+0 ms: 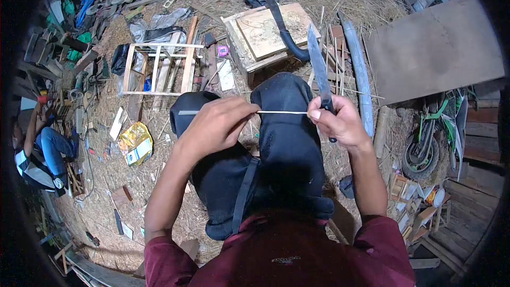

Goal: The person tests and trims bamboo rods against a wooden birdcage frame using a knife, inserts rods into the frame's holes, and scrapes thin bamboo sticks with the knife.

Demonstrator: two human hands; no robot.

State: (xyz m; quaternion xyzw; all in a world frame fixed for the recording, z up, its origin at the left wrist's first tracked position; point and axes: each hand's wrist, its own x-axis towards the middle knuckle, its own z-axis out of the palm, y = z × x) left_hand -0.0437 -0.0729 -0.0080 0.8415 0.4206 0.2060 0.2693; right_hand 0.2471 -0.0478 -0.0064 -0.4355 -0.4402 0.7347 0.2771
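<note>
A thin pale strip [281, 112] lies level above the knees of my dark trousers [287, 138]. My left hand [220, 122] is closed on it, and its left end sticks out past the knuckles. At the strip's right end, my right hand [337, 121] pinches it between thumb and finger. The same hand holds a knife [319, 64] with a dark handle, its long blade upright and pointing away from me.
A small wooden frame [156, 69] lies ahead on the left. Beyond my knees stands a wooden box [276, 32] with a dark curved tube [284, 34] on it. A large board [435, 48] and a motorbike [425, 143] are at the right. Another person [45, 149] sits far left.
</note>
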